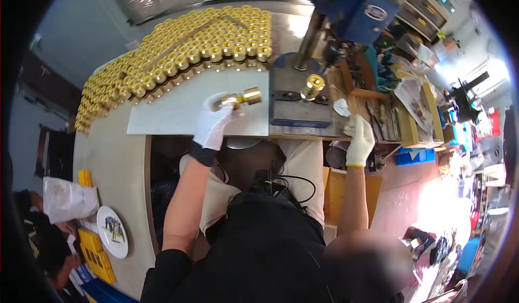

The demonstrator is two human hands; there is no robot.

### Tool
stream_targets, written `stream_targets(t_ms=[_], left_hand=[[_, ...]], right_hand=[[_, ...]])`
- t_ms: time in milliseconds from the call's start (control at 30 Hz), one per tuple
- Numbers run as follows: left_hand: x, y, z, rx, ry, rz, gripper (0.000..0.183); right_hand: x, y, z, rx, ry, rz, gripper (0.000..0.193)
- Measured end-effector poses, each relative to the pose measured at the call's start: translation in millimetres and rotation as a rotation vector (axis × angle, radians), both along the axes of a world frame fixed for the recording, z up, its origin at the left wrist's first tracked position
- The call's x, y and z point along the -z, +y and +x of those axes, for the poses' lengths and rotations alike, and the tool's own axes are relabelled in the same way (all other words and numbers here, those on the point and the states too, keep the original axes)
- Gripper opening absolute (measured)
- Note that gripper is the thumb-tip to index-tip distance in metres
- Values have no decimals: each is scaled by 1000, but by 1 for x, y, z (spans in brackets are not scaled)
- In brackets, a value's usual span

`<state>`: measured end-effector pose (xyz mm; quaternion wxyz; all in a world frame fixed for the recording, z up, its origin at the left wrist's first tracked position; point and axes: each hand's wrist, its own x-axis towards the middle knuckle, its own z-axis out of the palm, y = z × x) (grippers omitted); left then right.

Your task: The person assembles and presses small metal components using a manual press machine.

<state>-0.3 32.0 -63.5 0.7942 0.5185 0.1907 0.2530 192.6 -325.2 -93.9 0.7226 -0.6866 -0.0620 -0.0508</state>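
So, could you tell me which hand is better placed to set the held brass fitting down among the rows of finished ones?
Left, probably: the left hand already grips the brass fitting just below the rows of fittings; the right hand rests at the bench edge, away from them.

The left arm reaches up and forward, bare along the forearm, with a dark cuff at the wrist under a white glove. The left hand [212, 123] has its grip closed, fingers curled around what it holds. The right arm rises straighter beside the body; the right hand [359, 139], also white-gloved, rests loosely curled, holding nothing visible.
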Motion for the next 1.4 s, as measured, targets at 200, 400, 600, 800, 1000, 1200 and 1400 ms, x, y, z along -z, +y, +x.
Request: stream_targets(t_ms=[200,400,600,800,1000,1200,1400], left_hand=[[-17,-59,86,183,-24,61,37],[-37,-56,93,201,-2,114,37],[-23,-48,59,172,-216,-88,37],[-21,-33,12,112,-198,-88,39],[-19,-16,-32,12,-240,-156,37],[-32,-12,-50,-78,-226,-142,39],[-52,-18,-41,-58,-210,-106,39]], right_hand=[[12,-16,2,19,64,93,26],[-39,5,-15,-23,88,-136,26],[-118,78,-14,-182,-319,-752,57],[-93,102,9,-155,-339,-641,59],[-99,107,1,-83,-265,-529,55],[-102,116,-43,-125,-293,-519,48],[-78,191,-82,-487,-517,-706,32]])
